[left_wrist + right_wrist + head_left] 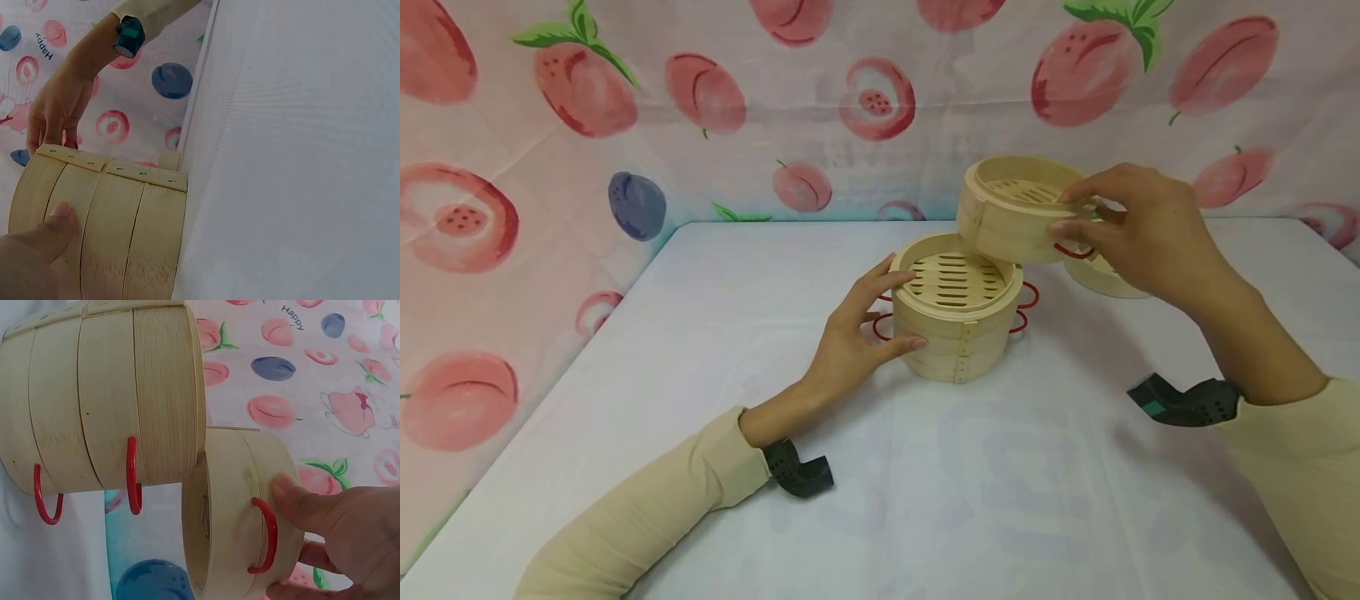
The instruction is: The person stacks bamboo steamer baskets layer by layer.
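A stack of round bamboo steamer baskets [958,350] with red loop handles stands on the table. The left hand [846,337] grips its left side, fingers at the rim and thumb on the wall; the left wrist view shows that thumb on the stack [112,219]. Above and behind the stack's right side, the right hand [1150,225] pinches the wall of another slatted basket [1011,225], which is raised and slightly tilted. In the right wrist view this basket [231,512] appears beside the stack [94,400], held by the right hand [356,531]. Whether the two touch is unclear.
Another round bamboo piece [1108,282] lies on the white table [962,517] behind the stack, to the right, partly hidden by the raised basket and right hand. A fruit-print cloth [820,100] hangs behind the table and along its left side.
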`<state>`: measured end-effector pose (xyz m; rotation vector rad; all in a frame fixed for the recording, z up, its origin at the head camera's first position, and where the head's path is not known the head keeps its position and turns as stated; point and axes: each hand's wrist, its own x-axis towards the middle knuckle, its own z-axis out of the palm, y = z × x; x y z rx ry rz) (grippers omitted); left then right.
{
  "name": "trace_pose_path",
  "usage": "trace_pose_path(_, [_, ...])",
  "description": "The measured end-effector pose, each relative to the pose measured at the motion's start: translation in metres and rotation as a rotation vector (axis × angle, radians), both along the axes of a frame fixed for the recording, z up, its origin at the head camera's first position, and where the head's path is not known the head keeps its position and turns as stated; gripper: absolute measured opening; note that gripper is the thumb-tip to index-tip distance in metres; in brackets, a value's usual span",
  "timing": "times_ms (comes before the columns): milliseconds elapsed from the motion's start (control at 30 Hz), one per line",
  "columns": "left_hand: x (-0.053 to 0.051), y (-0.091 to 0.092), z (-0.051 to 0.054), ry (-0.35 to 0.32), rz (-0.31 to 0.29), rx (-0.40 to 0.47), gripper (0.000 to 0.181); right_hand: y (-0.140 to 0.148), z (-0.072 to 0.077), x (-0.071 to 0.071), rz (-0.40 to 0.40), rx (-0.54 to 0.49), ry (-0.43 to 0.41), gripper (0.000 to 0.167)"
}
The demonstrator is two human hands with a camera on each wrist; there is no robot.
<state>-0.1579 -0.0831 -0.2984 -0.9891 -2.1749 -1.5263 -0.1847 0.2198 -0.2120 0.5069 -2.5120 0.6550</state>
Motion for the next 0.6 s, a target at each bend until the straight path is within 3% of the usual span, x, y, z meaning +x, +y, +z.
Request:
trace_pose_path(233, [-0.0006,0.0007,-0.0004,0.004,-0.001,-0.004,0.067,-0.0028,0.0006,0.0021,-0.007,-0.001,-0.061,0.032])
trace_pose_path(600, [0.0004,0.0008,-0.0001,0.000,0.007,-0.006,0.067,-0.0095,0.0002,0.0050,0.039,0.032,-0.016,0.030])
